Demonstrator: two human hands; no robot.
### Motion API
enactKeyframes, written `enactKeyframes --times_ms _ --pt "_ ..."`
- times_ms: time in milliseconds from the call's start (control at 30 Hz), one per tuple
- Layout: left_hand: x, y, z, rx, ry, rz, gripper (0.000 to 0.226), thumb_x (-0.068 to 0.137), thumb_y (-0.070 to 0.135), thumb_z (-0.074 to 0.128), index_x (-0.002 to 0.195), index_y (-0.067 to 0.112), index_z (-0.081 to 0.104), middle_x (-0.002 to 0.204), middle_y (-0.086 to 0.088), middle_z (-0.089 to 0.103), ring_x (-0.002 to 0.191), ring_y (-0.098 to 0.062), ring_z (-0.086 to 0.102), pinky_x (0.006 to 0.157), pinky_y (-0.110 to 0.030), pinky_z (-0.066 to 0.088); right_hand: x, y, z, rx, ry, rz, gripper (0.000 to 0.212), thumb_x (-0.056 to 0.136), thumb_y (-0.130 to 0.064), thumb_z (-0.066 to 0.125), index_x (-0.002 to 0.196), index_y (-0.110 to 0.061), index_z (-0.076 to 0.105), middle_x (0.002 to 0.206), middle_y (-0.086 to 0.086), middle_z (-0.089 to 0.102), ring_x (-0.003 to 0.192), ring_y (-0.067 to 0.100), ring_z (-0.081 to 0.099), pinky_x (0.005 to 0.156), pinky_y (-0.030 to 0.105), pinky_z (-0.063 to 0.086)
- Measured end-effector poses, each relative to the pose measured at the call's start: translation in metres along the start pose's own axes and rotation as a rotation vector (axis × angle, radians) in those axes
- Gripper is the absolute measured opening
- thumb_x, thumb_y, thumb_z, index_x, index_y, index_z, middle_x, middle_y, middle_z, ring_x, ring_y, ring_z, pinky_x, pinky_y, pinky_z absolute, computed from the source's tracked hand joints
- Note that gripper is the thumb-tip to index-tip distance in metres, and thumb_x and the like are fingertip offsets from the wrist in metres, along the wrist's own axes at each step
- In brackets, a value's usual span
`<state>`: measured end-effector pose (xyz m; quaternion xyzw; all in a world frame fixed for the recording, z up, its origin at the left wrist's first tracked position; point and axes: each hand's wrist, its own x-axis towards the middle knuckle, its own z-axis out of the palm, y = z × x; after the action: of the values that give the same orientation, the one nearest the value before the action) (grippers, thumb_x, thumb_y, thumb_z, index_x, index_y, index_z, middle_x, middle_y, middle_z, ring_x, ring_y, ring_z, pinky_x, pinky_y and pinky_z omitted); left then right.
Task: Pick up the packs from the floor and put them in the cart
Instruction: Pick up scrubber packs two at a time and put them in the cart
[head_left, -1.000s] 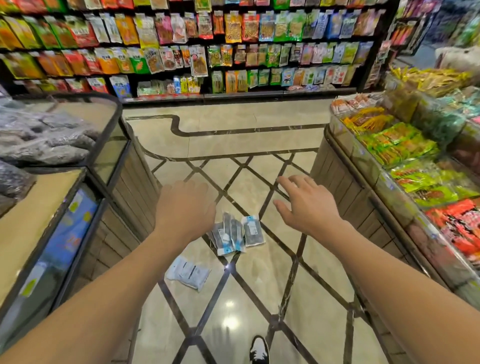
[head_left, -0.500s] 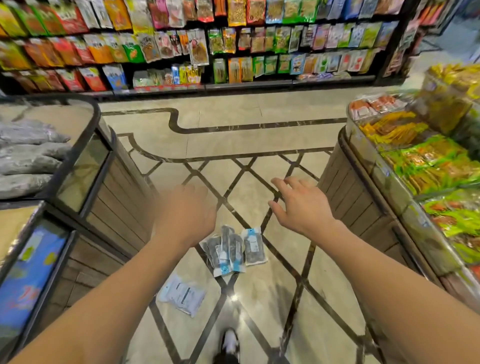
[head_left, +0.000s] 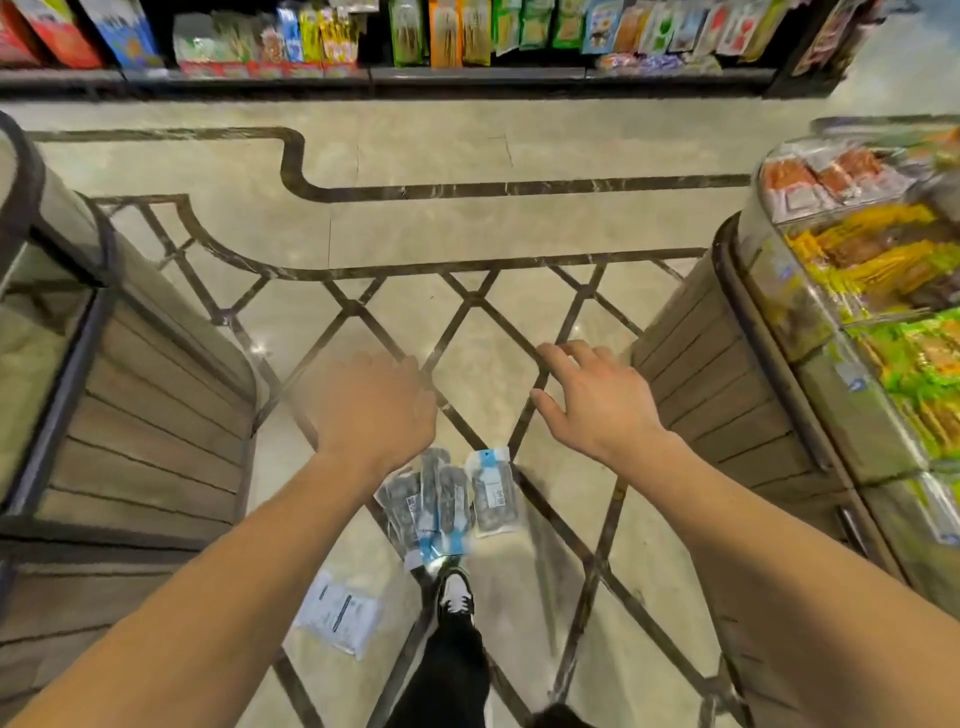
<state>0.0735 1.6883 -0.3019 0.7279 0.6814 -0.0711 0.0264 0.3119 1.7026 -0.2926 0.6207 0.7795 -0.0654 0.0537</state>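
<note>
Several clear packs with dark contents and blue ends (head_left: 447, 499) lie clustered on the tiled floor between my arms. A white pack (head_left: 337, 613) lies alone, lower left of the cluster. My left hand (head_left: 369, 410) is blurred and hovers above the cluster's upper left, holding nothing. My right hand (head_left: 592, 405) hovers above and to the right with fingers spread and empty. Neither hand touches a pack. No cart is in view.
A wooden display counter (head_left: 145, 415) stands on the left and another (head_left: 717, 395) with bright snack packs on the right, forming an aisle. Snack shelves (head_left: 467, 47) line the far wall. My foot in a black-and-white shoe (head_left: 456, 597) is just below the cluster.
The view has tilted down and moved forward, so the packs now lie closer below my hands. My foot has stepped up to the cluster. Both hands stay empty.
</note>
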Motion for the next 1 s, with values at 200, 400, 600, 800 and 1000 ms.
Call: enactKeyframes --times_ms 200,400,600,800,1000 --pt "0.074 -0.006 0.066 -0.004 -0.077 -0.024 0.057 0.096 0.050 0.036 0.139 0.018 0.056 0.129 -0.009 0.064 0.122 -0.032 0.054 0.103 -0.046 0.038 0.074 0.003 0.060 0.032 -0.109 0.048 0.059 0.103 -0.051 0.049 0.155 -0.027 0.037 0.152 0.006 0.051 0.135 0.029 0.051 0.101 0.047 0.052" --pt "0.119 0.013 0.176 -0.022 -0.219 -0.005 0.051 0.098 0.049 0.041 0.137 0.018 0.054 0.130 -0.010 0.062 0.122 -0.032 0.054 0.102 -0.045 0.038 0.133 0.014 0.180 0.075 -0.248 0.049 0.057 0.102 -0.047 0.053 0.153 -0.026 0.039 0.149 0.007 0.052 0.132 0.032 0.053 0.094 0.045 0.051" --pt "0.138 0.040 0.337 -0.070 -0.333 0.002 0.044 0.095 0.046 0.042 0.123 0.017 0.060 0.116 -0.012 0.067 0.112 -0.035 0.059 0.096 -0.044 0.041 0.159 0.027 0.359 0.113 -0.407 0.044 0.053 0.103 -0.048 0.050 0.149 -0.023 0.042 0.139 0.010 0.057 0.125 0.033 0.056 0.091 0.047 0.051" --pt "0.157 0.063 0.513 -0.104 -0.446 -0.033 0.047 0.098 0.049 0.043 0.136 0.021 0.052 0.133 -0.011 0.060 0.126 -0.033 0.050 0.106 -0.044 0.035 0.175 0.048 0.540 0.118 -0.568 0.074 0.059 0.104 -0.047 0.049 0.156 -0.024 0.033 0.143 0.008 0.051 0.130 0.032 0.051 0.096 0.046 0.048" --pt "0.153 0.081 0.657 -0.090 -0.500 -0.060 0.053 0.099 0.045 0.044 0.144 0.017 0.046 0.133 -0.017 0.056 0.125 -0.038 0.051 0.104 -0.050 0.039 0.184 0.063 0.683 0.178 -0.590 0.142 0.057 0.103 -0.041 0.055 0.154 -0.020 0.037 0.156 0.012 0.043 0.133 0.038 0.051 0.104 0.050 0.047"
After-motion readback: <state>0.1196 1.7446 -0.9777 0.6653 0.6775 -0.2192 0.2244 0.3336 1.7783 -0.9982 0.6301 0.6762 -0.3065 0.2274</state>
